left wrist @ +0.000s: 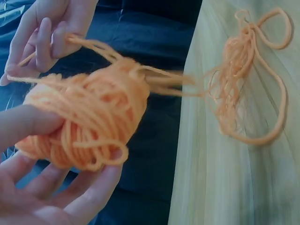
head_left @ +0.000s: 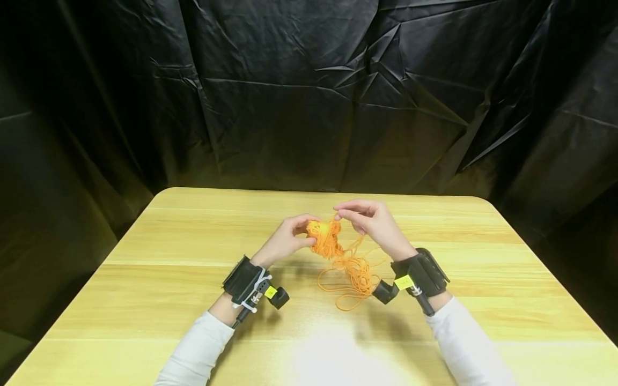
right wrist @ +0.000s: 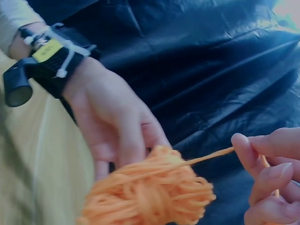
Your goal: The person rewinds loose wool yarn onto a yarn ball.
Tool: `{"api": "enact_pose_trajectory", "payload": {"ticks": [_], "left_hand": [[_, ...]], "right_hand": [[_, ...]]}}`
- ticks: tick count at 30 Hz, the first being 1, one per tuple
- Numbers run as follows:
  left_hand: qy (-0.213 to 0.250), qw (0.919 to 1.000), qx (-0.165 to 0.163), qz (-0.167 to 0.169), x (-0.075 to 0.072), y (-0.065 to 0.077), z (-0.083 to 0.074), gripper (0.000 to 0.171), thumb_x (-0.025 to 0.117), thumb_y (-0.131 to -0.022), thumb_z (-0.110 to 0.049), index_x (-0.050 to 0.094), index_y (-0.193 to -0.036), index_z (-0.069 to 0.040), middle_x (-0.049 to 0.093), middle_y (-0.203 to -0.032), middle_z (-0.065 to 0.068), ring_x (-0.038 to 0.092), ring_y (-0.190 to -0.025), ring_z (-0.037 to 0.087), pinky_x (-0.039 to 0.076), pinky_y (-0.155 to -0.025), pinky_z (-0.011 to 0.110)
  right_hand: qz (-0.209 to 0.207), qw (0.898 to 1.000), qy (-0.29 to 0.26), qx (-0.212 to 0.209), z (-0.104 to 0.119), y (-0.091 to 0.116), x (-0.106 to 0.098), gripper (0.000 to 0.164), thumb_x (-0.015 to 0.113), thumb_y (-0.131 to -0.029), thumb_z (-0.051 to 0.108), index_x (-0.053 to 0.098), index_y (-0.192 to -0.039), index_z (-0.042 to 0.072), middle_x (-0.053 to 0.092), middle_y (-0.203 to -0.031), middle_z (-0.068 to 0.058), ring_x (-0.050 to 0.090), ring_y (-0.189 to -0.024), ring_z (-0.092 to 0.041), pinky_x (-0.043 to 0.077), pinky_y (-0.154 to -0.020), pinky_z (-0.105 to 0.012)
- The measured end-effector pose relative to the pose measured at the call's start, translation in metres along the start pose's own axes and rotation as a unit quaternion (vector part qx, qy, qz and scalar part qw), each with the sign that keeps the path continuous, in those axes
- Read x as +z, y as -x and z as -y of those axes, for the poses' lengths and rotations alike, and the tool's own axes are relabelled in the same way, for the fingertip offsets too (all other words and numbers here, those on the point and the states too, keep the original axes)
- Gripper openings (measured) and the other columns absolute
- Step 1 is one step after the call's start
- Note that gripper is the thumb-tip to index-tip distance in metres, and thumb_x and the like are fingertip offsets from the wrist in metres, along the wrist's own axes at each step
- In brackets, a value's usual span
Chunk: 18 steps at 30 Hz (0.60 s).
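Observation:
An orange ball of yarn (head_left: 324, 238) is held above the table by my left hand (head_left: 286, 241), thumb on one side and fingers on the other. My right hand (head_left: 375, 222) is just to its right and pinches a strand of yarn (right wrist: 213, 156) between thumb and index finger. That strand runs taut from the ball to the fingertips in the right wrist view. Further yarn passes through the curled lower fingers of the right hand. Below the ball, a loose tangle of orange yarn (head_left: 356, 274) lies on the table, joined to it by several strands.
The light wooden table (head_left: 159, 300) has rounded far corners. Black sheeting (head_left: 289, 134) hangs behind it. Each wrist wears a black strap with a small camera (head_left: 279, 298); the right one (head_left: 385, 292) sits close beside the loose yarn.

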<state>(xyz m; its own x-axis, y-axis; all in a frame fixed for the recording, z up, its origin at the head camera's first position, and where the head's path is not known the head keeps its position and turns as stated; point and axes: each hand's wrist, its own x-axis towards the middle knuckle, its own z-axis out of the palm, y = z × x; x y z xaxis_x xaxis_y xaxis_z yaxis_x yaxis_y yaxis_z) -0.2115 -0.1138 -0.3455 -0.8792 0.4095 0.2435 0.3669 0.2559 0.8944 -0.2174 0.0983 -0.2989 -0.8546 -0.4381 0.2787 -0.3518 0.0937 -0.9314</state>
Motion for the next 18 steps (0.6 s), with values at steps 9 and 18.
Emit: {"api": "enact_pose_trajectory", "payload": {"ticks": [9,18], "left_hand": [[0.004,0.9937,0.020,0.110,0.001,0.001,-0.002,0.035,0.062,-0.077,0.003,0.053,-0.110,0.002,0.055,-0.110,0.016,0.057,-0.099,0.024,0.048,-0.082,0.036],[0.118,0.9907,0.029,0.063,0.000,0.004,-0.013,0.038,0.060,-0.077,0.009,0.048,-0.113,0.007,0.050,-0.113,0.016,0.055,-0.099,0.021,0.048,-0.081,0.031]], "right_hand": [[-0.050,0.998,-0.044,-0.015,-0.012,-0.009,-0.003,0.029,0.059,-0.086,0.016,0.060,-0.107,-0.004,0.065,-0.082,0.002,0.034,-0.047,-0.010,0.025,-0.043,-0.024],[-0.019,0.998,-0.003,0.057,-0.047,-0.004,0.013,0.024,0.050,-0.087,0.002,0.058,-0.107,-0.011,0.065,-0.083,0.001,0.051,-0.060,-0.003,0.043,-0.056,-0.016]]}}
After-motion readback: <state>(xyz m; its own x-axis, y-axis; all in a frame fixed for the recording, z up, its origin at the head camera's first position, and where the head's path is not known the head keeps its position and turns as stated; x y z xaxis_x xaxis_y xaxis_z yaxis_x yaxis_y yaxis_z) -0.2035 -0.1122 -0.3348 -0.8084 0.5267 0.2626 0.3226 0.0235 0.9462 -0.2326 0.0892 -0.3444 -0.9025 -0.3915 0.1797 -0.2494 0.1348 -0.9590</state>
